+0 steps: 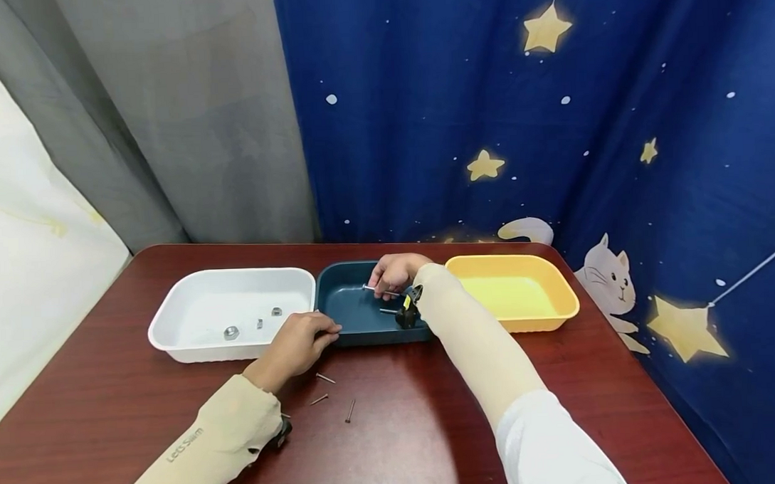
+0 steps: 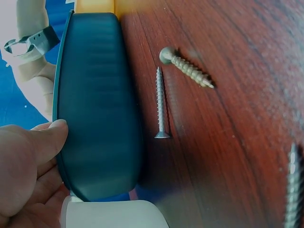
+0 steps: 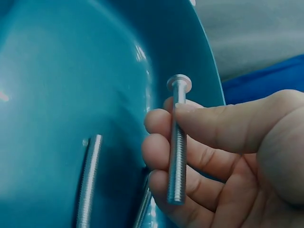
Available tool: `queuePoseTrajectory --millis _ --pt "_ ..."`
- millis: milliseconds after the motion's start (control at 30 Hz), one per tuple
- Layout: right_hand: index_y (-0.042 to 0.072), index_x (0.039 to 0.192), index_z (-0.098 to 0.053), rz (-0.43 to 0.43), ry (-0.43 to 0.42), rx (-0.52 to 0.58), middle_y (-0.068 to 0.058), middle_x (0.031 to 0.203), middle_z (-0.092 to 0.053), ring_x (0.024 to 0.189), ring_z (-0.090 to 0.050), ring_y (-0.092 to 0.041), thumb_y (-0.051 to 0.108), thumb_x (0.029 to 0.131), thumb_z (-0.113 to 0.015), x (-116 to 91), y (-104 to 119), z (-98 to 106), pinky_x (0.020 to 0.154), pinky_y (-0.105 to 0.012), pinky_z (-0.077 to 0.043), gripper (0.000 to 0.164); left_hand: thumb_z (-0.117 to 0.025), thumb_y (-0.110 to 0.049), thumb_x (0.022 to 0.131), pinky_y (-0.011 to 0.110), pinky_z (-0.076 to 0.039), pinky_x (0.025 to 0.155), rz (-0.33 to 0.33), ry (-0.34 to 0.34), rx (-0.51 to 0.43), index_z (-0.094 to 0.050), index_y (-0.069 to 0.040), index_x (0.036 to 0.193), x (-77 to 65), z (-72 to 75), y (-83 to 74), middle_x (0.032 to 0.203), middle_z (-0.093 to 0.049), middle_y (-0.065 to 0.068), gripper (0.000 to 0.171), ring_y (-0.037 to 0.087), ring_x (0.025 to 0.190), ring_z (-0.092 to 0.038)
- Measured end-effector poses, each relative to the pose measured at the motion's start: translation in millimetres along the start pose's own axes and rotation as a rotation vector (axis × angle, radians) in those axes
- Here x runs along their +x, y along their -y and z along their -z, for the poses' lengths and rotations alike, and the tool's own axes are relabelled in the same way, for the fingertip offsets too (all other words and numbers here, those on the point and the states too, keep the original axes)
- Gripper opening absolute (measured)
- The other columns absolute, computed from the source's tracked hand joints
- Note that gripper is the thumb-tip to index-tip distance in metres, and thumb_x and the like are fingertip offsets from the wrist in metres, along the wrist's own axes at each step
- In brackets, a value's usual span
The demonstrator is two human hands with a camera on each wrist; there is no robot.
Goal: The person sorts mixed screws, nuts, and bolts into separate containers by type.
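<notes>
In the right wrist view my right hand (image 3: 213, 147) pinches a long silver bolt (image 3: 177, 147) between thumb and fingers, its flat round head up. The hand is over the dark teal tray (image 1: 347, 286), where more bolts (image 3: 90, 183) lie on the floor of the tray. My left hand (image 1: 304, 341) grips the tray's near rim at its left end, thumb (image 2: 54, 135) on the outer wall and fingers behind it. On the table in front of the tray lie several loose screws (image 2: 160, 104), one of them brass-coloured (image 2: 187, 69).
A white tray (image 1: 193, 352) stands at the left, with a few small metal nuts (image 1: 231, 333) in it. On the right is a yellow tray (image 1: 538, 325). All three trays stand in a row on the reddish-brown table (image 1: 401, 448), with curtains (image 1: 415, 113) hanging behind.
</notes>
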State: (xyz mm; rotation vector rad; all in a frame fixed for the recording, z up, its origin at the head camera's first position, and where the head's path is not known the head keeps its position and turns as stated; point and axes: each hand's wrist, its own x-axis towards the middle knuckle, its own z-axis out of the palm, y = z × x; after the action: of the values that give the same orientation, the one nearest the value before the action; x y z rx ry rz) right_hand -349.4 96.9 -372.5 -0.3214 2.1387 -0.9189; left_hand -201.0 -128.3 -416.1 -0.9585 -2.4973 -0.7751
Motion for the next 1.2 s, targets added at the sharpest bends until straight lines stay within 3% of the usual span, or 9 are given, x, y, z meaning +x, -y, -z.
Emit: queuePoseTrajectory --millis 300,533,967,1200 --pt "-0.003 0.108 -0.060 0.001 -0.028 -0.013 -0.009 0.081 -0.060 0.067 -0.056 -0.016 -0.004 0.091 -0.061 11.2 -10.3 -1.1 0.056 -0.023 -0.045 0.017 -0.076 0.003 0.079 0.037 -0.055 0.073 -0.010 -0.013 0.003 -0.075 -0.003 0.087 -0.8 -0.1 -1.1 0.083 -0.071 0.004 0.010 0.018 0.079 -0.067" --pt "0.000 0.106 -0.064 0.050 -0.081 -0.160 -0.007 0.080 -0.059 0.066 -0.053 -0.015 -0.003 0.092 -0.059 14.2 -13.3 -3.6 0.059 -0.023 -0.046 0.015 -0.075 0.002 0.081 0.036 -0.055 0.074 -0.002 -0.005 0.002 -0.075 -0.003 0.088 -1.0 -1.1 0.9 0.084 -0.071 0.004 0.008 0.018 0.079 -0.067" --pt "0.005 0.097 -0.069 0.033 -0.129 -0.307 -0.005 0.087 -0.063 0.072 -0.052 -0.015 -0.002 0.087 -0.068 16.6 -10.2 -8.0 0.064 -0.025 -0.047 0.012 -0.076 0.000 0.081 0.035 -0.055 0.074 0.014 0.013 0.009 -0.075 -0.005 0.087 -2.4 -1.1 1.1 0.083 -0.070 0.002 0.008 0.017 0.079 -0.067" --pt "0.004 0.095 -0.069 -0.005 -0.148 -0.273 -0.006 0.085 -0.062 0.066 -0.050 -0.016 -0.005 0.084 -0.071 13.6 -7.4 -12.1 0.058 -0.027 -0.047 0.014 -0.076 0.000 0.081 0.035 -0.055 0.075 0.003 0.001 0.011 -0.075 -0.004 0.088 -2.9 -2.6 3.4 0.084 -0.070 0.002 0.007 0.016 0.080 -0.066"
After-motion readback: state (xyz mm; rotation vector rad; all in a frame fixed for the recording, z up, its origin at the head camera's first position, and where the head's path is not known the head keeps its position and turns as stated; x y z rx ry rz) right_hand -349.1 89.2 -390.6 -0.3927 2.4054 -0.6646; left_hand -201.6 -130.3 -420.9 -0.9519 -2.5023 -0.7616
